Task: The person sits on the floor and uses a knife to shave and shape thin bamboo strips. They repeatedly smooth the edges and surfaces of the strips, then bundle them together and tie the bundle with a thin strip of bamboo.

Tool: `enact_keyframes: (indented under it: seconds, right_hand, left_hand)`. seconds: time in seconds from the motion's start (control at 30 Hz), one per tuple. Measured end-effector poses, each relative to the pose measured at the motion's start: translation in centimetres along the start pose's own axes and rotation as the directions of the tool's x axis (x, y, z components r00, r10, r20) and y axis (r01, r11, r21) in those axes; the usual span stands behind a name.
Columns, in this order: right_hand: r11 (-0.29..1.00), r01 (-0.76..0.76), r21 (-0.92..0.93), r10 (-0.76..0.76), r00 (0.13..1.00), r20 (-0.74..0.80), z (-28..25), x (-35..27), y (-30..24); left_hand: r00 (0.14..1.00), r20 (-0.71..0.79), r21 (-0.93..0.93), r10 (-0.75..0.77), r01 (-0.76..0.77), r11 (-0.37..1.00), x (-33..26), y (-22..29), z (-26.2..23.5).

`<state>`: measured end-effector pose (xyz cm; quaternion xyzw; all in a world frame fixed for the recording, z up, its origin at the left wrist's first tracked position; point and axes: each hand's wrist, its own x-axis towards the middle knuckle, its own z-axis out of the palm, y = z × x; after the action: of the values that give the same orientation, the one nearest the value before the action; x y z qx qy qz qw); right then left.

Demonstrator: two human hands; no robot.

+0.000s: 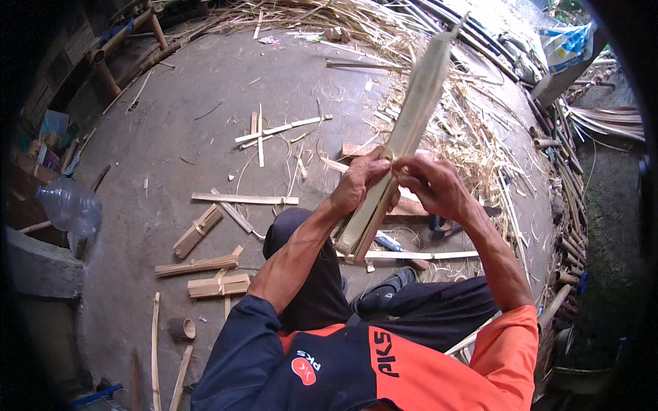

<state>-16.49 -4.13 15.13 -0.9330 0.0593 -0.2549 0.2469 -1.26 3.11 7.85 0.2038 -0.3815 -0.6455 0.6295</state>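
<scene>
Lying at the far left edge, a clear plastic water bottle (69,206) rests on its side on the grey concrete floor (205,82). Just right of it, small tied bundles of split bamboo (218,285) and loose flat bamboo strips (245,199) are scattered over the floor, with a short cut ring of bamboo tube (181,329) near the lower edge.

Further right, the left hand (361,181) wraps around a long bundle of flat bamboo slats (399,147), fingers curled and pressed together against its near face, thumb on top. The bundle stands tilted in front of the person, its lower end near the bent knee in dark trousers (312,288) and its upper end leaning away toward the top right, well above the floor. A thin pale strip (388,153) loops around the bundle at the level of the hands.

Just beside it, the right hand (434,186) touches the bundle from the other side, with its fingertips pinching the thin strip at the band; how tightly cannot be told.

Behind and to the right, a heap of pale bamboo shavings (473,147) covers the floor, and whole bamboo poles (572,205) lie stacked along the right rim.
</scene>
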Motion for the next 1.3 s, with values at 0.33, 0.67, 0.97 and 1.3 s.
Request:
enact_keyframes:
  seconds: [0.33, 0.67, 0.97, 1.3]
  right_hand:
    - [0.986, 0.050, -0.161, -0.059, 0.997, -0.055, 0.3, -1.5, 0.6]
    - [0.956, -0.255, 0.144, 0.279, 0.942, -0.188, 2.2, -0.4, 0.0]
    - [0.969, -0.208, 0.136, 0.229, 0.960, -0.164, 1.9, -0.7, 0.2]
    - [0.984, -0.146, 0.103, 0.159, 0.978, -0.134, 1.4, -0.3, 1.0]
  left_hand:
    - [1.000, -0.011, 0.293, 0.007, -0.003, 0.956, 0.0, -0.3, 1.0]
    - [0.995, -0.052, 0.282, 0.082, -0.064, 0.957, -0.4, 0.4, 0.8]
    - [0.999, -0.014, 0.238, -0.031, 0.034, 0.971, -0.9, 0.6, 0.8]
    - [0.948, -0.228, 0.084, -0.224, 0.248, 0.965, -0.1, 0.6, 1.3]
